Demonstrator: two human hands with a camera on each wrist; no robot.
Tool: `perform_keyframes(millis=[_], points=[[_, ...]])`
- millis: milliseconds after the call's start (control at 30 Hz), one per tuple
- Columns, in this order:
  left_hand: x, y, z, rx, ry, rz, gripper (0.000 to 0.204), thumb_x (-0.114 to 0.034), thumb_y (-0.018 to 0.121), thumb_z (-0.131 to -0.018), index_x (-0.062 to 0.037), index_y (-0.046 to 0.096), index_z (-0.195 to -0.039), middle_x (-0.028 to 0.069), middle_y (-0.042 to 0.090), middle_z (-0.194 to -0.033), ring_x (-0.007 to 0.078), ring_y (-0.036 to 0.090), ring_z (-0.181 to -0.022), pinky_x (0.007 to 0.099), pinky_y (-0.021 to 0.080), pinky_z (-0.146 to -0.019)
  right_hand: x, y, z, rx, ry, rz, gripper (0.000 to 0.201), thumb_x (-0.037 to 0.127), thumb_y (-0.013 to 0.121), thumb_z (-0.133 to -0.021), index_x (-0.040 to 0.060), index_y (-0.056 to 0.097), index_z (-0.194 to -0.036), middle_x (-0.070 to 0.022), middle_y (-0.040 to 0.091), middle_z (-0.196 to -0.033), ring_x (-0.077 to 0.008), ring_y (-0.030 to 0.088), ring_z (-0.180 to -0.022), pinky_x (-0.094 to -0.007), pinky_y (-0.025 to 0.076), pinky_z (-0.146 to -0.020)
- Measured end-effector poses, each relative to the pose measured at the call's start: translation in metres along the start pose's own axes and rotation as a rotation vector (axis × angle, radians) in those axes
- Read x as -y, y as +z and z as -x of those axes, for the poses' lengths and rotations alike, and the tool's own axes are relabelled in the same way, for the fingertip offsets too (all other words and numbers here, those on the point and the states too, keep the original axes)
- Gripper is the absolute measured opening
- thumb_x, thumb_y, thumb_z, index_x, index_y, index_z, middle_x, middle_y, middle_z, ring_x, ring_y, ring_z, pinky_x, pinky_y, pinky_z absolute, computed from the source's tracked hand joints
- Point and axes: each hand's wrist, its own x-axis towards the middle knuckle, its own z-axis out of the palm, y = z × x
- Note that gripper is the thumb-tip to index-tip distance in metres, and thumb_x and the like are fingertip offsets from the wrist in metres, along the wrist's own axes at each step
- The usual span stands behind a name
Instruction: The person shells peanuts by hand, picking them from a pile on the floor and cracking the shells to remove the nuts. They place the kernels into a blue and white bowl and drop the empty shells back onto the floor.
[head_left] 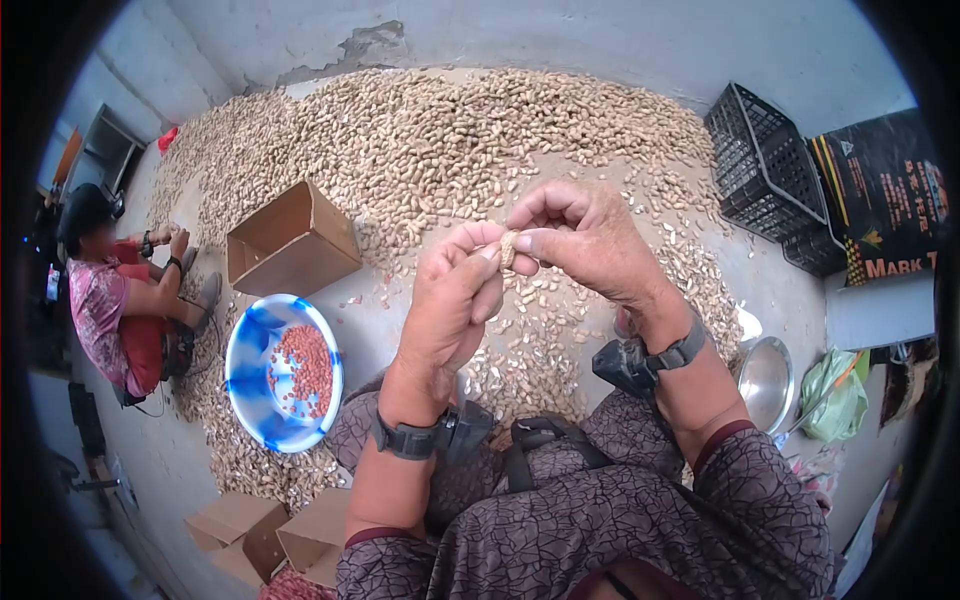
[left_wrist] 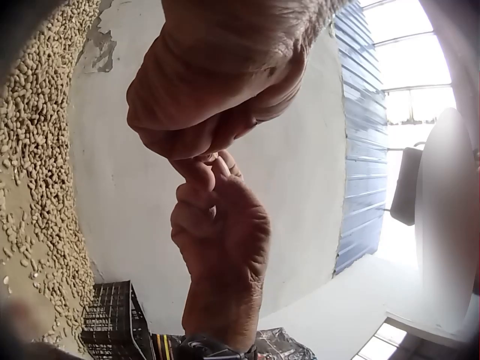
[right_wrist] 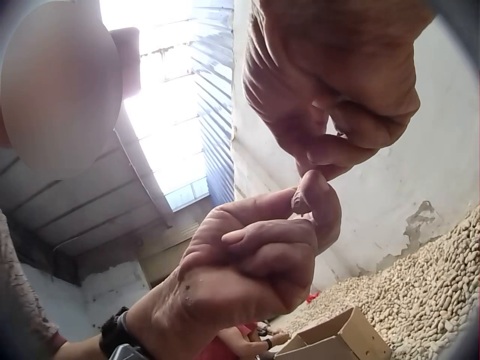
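Observation:
In the head view a tan peanut in its shell (head_left: 508,251) sits between the two hands, above the floor. My left hand (head_left: 448,295) pinches it from one side with thumb and curled fingers. From the other side my right hand (head_left: 592,243) has its thumb tip pressed on the shell, fingers bent round behind. Fingertips of both hands meet at the peanut. In the wrist views, the left hand (right_wrist: 251,259) and the right hand (left_wrist: 225,232) appear joined at the fingertips, with the peanut mostly hidden by fingers.
A big heap of unshelled peanuts (head_left: 450,140) lies along the wall. Left of me are a cardboard box (head_left: 325,250) and a blue-and-white basin (head_left: 236,365) holding red kernels. A person (head_left: 120,300) squats farther left. Black crates (head_left: 765,165) and a metal bowl (head_left: 768,385) stand right.

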Motion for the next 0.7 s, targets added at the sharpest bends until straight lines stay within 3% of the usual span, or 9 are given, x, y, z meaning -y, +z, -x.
perform_keyframes(millis=[167, 300, 333, 467, 600, 700], points=[[-0.003, 0.006, 0.004, 0.042, -0.038, 0.061, 0.019, -0.004, 0.048, -0.083, 0.0013, 0.049, -0.1, 0.0058, 0.059, -0.076, 0.0, 0.033, -0.042, 0.0134, 0.025, -0.038, 0.001, -0.002, 0.0, 0.008, 0.057, -0.089, 0.017, 0.008, 0.065, -0.073, -0.0002, 0.056, -0.084, -0.0025, 0.057, -0.064, -0.0057, 0.054, -0.059, -0.0204, 0.043, -0.05], [0.005, 0.002, 0.005, 0.048, 0.024, 0.135, 0.025, -0.003, 0.052, -0.081, 0.0013, 0.048, -0.105, -0.0011, 0.052, -0.072, 0.0005, 0.032, -0.04, 0.0144, 0.025, -0.04, -0.004, -0.003, -0.001, 0.021, 0.015, -0.014, 0.025, 0.014, 0.068, -0.072, 0.0012, 0.056, -0.089, -0.0013, 0.056, -0.066, -0.0053, 0.052, -0.06, -0.0197, 0.041, -0.05], [0.006, 0.003, 0.006, 0.047, 0.038, 0.141, 0.025, -0.002, 0.052, -0.081, 0.0007, 0.047, -0.105, -0.0024, 0.051, -0.071, 0.0007, 0.033, -0.041, 0.0146, 0.026, -0.04, -0.001, -0.005, 0.0, 0.096, 0.07, -0.034, 0.028, 0.016, 0.068, -0.072, 0.0015, 0.056, -0.092, -0.0007, 0.055, -0.067, -0.0053, 0.051, -0.06, -0.0192, 0.04, -0.05], [0.009, 0.01, 0.004, 0.031, 0.08, 0.03, 0.027, -0.004, 0.052, -0.081, 0.0008, 0.048, -0.107, -0.0012, 0.052, -0.07, 0.0003, 0.035, -0.042, 0.0142, 0.027, -0.039, 0.012, -0.003, 0.003, 0.207, 0.199, -0.199, 0.033, 0.02, 0.068, -0.072, 0.0021, 0.057, -0.097, 0.0008, 0.054, -0.07, -0.0051, 0.047, -0.059, -0.018, 0.036, -0.049], [0.009, 0.012, 0.006, 0.083, 0.088, -0.017, 0.033, -0.003, 0.051, -0.081, 0.0035, 0.047, -0.113, -0.0003, 0.054, -0.074, 0.0003, 0.035, -0.043, 0.0141, 0.027, -0.039, 0.003, -0.006, 0.002, 0.278, 0.206, -0.287, 0.033, 0.021, 0.067, -0.073, 0.002, 0.057, -0.099, 0.0009, 0.055, -0.072, -0.0045, 0.047, -0.06, -0.0175, 0.037, -0.049], [0.007, 0.017, 0.009, 0.031, 0.037, -0.047, 0.036, -0.002, 0.05, -0.08, 0.0048, 0.047, -0.116, 0.0001, 0.056, -0.077, 0.0002, 0.034, -0.044, 0.0141, 0.026, -0.04, 0.0, -0.003, 0.002, 0.276, 0.215, -0.346, 0.033, 0.022, 0.065, -0.074, 0.0016, 0.058, -0.099, 0.001, 0.056, -0.07, -0.0037, 0.047, -0.058, -0.017, 0.036, -0.047]])
